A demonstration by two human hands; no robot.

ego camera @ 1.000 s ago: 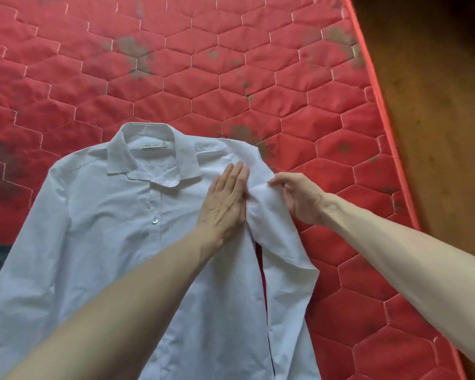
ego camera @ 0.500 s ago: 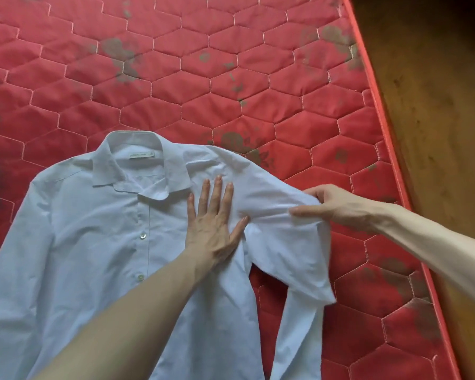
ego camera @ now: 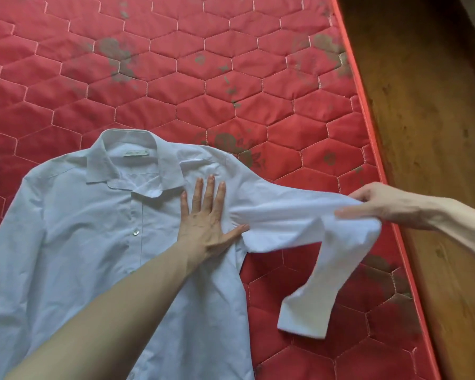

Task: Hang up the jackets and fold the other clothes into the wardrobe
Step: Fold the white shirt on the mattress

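A white button-up shirt point(ego camera: 93, 231) lies front up on the red quilted mattress point(ego camera: 176, 78), collar toward the far side. My left hand point(ego camera: 206, 218) presses flat on the shirt's chest beside the right armhole, fingers straight. My right hand point(ego camera: 381, 204) pinches the shirt's right sleeve point(ego camera: 294, 215) near the elbow and holds it stretched out sideways above the mattress. The lower sleeve and cuff point(ego camera: 305, 314) hang down from that grip.
The mattress's right edge point(ego camera: 368, 133) runs diagonally close to my right hand. Beyond it lies a brown wooden floor point(ego camera: 428, 105). Faded dark stains mark the red cover behind the shirt.
My right hand has pulled the sleeve from alongside the shirt's body out to the right, toward the mattress edge. My left hand stayed pressing on the chest, its fingers now spread.
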